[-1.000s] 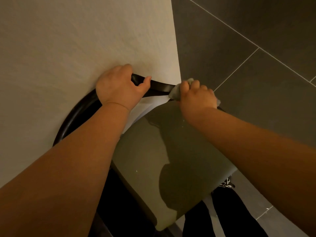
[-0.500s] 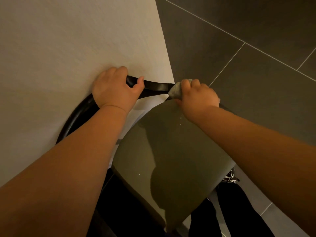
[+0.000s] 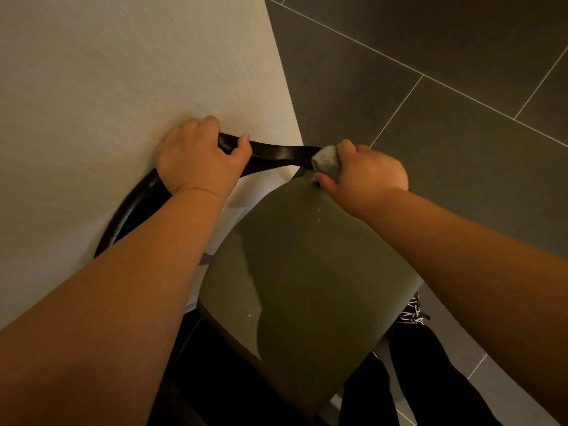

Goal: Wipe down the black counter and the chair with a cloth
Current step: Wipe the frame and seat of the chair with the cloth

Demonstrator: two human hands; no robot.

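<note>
A chair with an olive-green seat [image 3: 295, 272] and a curved black backrest rail [image 3: 276, 153] stands right below me, its back against a pale wall. My left hand [image 3: 196, 161] grips the rail, thumb hooked over its near edge. My right hand [image 3: 365, 173] holds a bunched grey cloth [image 3: 327, 162] pressed against the right end of the rail, where it meets the seat's far corner. The black counter is not in view.
The pale wall [image 3: 123, 87] fills the upper left. Dark grey floor tiles [image 3: 430, 87] with light joints spread to the right. My dark trouser legs and a patterned shoe [image 3: 413, 312] show below the seat.
My right hand with the cloth has slid a little along the right end of the rail. The left hand keeps its grip. The view has shifted slightly.
</note>
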